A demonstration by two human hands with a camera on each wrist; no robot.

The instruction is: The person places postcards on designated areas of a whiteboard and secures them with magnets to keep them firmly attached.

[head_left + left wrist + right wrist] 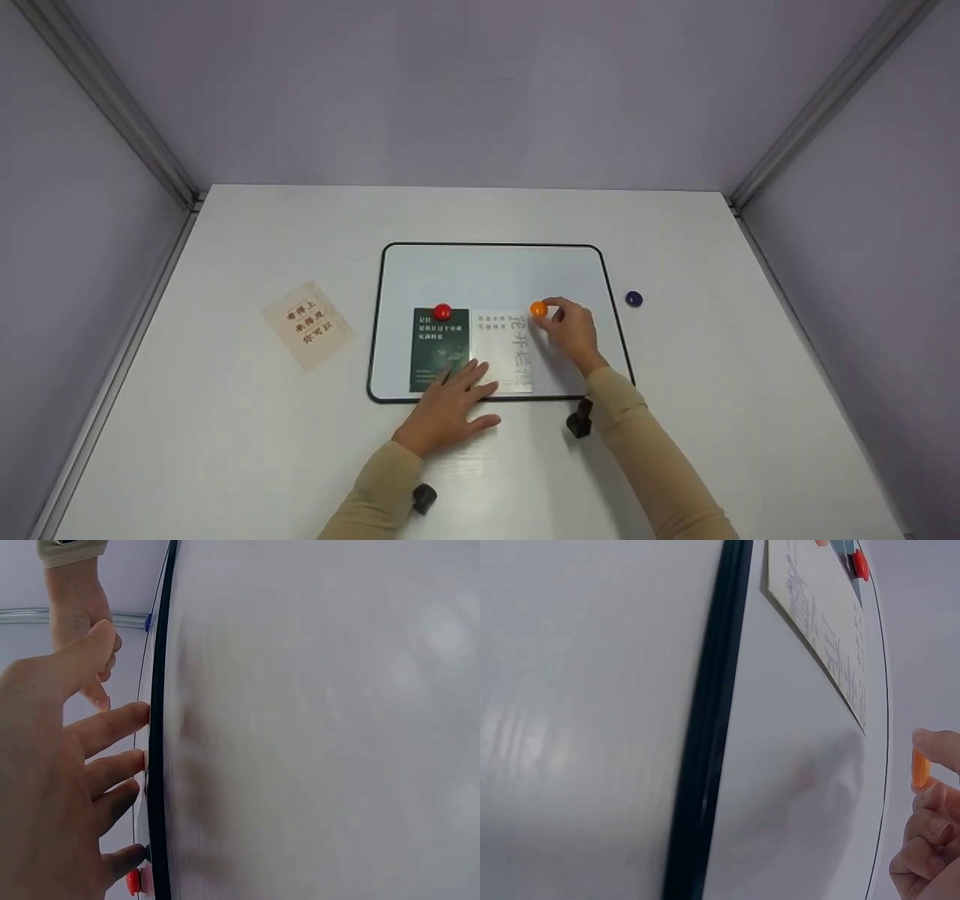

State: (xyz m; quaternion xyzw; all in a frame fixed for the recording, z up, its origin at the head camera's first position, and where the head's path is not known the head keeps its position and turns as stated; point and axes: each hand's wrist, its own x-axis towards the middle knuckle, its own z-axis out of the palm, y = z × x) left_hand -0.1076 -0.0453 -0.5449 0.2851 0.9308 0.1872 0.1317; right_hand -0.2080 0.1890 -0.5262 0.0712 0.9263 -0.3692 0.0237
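Observation:
Between thumb and fingertips my right hand [574,336] pinches a round orange magnet [538,309], close by the upper right corner of a white card [496,352]. The right wrist view shows the orange magnet edge-on in that pinch, away from the board's surface. To the left of the white card is a dark green card [437,346] with a red round magnet [442,312] on its top edge. With fingers spread, my left hand [444,411] lies across the lower parts of both cards and hides some of them. Both cards lie on a black-framed whiteboard [487,274].
A dark blue round magnet [634,298] sits on the white table [697,360], right of the whiteboard. A beige card [308,326] lies tilted on the left. Grey panels stand behind and at both sides. Black wrist devices show beside both sleeves.

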